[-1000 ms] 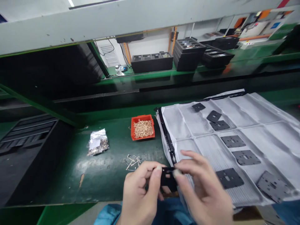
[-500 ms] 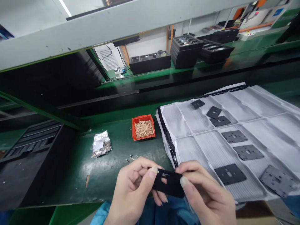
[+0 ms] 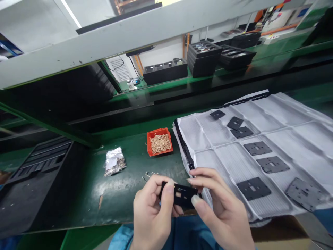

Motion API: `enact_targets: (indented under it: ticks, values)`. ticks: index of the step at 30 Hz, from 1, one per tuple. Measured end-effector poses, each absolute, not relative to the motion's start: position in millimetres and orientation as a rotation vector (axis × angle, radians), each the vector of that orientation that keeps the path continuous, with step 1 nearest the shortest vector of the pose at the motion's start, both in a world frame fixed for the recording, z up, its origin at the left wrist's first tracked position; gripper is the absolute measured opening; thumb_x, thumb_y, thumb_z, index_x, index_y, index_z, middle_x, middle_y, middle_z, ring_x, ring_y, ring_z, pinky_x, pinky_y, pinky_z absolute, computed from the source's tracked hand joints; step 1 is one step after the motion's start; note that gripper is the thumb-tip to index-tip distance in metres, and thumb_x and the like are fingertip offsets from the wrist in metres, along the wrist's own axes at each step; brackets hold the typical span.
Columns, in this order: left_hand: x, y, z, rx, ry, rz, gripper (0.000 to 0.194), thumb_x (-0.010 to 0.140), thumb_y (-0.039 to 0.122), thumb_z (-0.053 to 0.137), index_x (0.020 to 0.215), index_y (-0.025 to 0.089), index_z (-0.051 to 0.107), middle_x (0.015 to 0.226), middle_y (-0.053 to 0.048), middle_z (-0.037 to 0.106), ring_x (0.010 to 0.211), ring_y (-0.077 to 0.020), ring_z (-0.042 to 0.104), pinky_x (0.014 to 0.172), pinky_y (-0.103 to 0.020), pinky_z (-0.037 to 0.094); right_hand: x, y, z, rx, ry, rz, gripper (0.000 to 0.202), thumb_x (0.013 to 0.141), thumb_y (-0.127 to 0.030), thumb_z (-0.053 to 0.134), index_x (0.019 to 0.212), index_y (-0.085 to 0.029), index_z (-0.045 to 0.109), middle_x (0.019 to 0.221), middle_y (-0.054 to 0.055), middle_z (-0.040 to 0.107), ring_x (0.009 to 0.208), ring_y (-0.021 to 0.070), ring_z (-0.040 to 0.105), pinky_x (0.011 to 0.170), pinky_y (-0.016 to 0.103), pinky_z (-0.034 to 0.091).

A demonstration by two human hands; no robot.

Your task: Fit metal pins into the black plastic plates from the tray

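Centrally, the left hand pinches the black plate at one end and the right hand the other, above the bench's front edge, presumably leaving its cutouts visible.

Pretty bright shot overall, with a white strip light glowing up at 11 o'clock. The green worktop picks up a soft sheen around 8 o'clock, and the clear bag throws some glare. It's dark under the shelf at 9 o'clock. The white cover looks evenly lit, with soft grey shading in its folds. Stuff toward 1 and 3 o'clock smears a bit, and straight edges run stretched near the borders.
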State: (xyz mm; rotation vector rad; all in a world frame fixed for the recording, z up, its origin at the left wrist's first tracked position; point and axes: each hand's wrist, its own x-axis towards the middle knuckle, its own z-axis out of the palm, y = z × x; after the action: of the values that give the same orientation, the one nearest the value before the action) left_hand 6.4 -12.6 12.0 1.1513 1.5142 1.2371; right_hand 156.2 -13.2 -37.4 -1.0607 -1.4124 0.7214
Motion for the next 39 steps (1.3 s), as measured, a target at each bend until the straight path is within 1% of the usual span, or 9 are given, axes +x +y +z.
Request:
enact_targets:
  ticks: [8,13,17,22,26,30,33,36,39]
  values:
    - [11,-18,6,1.29,1.569,1.31,0.022,0.1,0.033,0.066,0.083,0.02,0.07,0.055,0.002,0.071,0.042,-0.0119,0.066,0.045,-0.016,0.054,133,-19,-47,-1.06,-1.365,0.269,0.026,0.09,-0.008,0.072,0.106,-0.027,0.077,0.118,0.006,0.069,0.097,0.0177,0.073,0.078,0.03,0.065]
    - [9,-21,4,1.451,1.715,1.407,0.018,0.099,0.027,0.066,0.083,0.021,0.071,0.054,0.003,0.071,0.039,-0.0116,0.063,0.045,-0.016,0.054,118,-19,-55,-1.135,-1.159,0.441,0.036,0.094,-0.033,0.075,0.128,-0.025,0.069,0.117,0.009,0.073,0.097,0.0201,0.074,0.08,0.032,0.066]
    - [10,-25,2,1.562,1.746,1.462,0.017,0.097,0.025,0.067,0.081,0.022,0.074,0.054,0.004,0.071,0.039,-0.0109,0.062,0.045,-0.016,0.052,110,-14,-49,-1.141,-1.12,0.738,0.013,0.092,-0.037,0.079,0.092,-0.024,0.074,0.076,-0.002,0.073,0.061,0.0119,0.07,0.057,0.02,0.059]
    - [12,-27,1,1.306,1.696,1.517,0.019,0.099,0.029,0.068,0.084,0.021,0.074,0.056,0.003,0.071,0.041,-0.0112,0.064,0.044,-0.016,0.053,108,-13,-39,-1.108,-1.057,1.005,0.038,0.104,-0.041,0.06,0.075,-0.021,0.075,0.057,-0.003,0.062,0.048,0.011,0.061,0.049,0.021,0.054]
    - [6,-21,3,1.124,1.619,1.423,0.028,0.099,0.042,0.07,0.085,0.018,0.071,0.051,0.0,0.07,0.038,-0.0122,0.061,0.041,-0.017,0.051,116,-9,-49,-1.095,-1.223,0.696,0.022,0.105,-0.025,0.059,0.111,-0.025,0.08,0.083,0.001,0.077,0.072,0.0146,0.075,0.067,0.023,0.064]
    - [0,-21,3,1.113,1.639,1.362,0.034,0.1,0.047,0.068,0.084,0.017,0.071,0.038,0.003,0.059,0.028,-0.0117,0.053,0.034,-0.017,0.042,125,-7,-61,-1.039,-1.385,0.15,0.051,0.092,-0.008,0.072,0.138,-0.03,0.069,0.117,0.006,0.071,0.098,0.0184,0.073,0.083,0.031,0.066]
    - [-4,-27,2,1.312,1.675,1.411,0.031,0.101,0.041,0.065,0.081,0.019,0.073,0.037,0.005,0.057,0.027,-0.0116,0.053,0.035,-0.018,0.044,130,-9,-57,-1.047,-1.499,0.053,0.045,0.092,-0.006,0.073,0.13,-0.03,0.073,0.12,0.008,0.067,0.096,0.0186,0.069,0.079,0.033,0.065]
    - [-12,-31,-1,1.635,1.702,1.439,0.018,0.097,0.025,0.068,0.084,0.024,0.08,0.038,0.006,0.058,0.042,-0.0176,0.068,0.049,-0.022,0.057,135,-10,-47,-1.043,-1.543,0.037,0.038,0.091,-0.003,0.07,0.119,-0.027,0.076,0.115,0.007,0.069,0.098,0.0198,0.068,0.079,0.034,0.063]
    - [-26,-31,-2,1.945,1.573,1.44,0.022,0.091,0.01,0.069,0.094,0.028,0.082,0.062,0.004,0.079,0.058,-0.0174,0.077,0.067,-0.025,0.062,136,-7,-38,-1.004,-1.614,0.125,0.028,0.092,0.0,0.064,0.106,-0.023,0.073,0.108,0.007,0.072,0.095,0.0197,0.069,0.079,0.035,0.061]
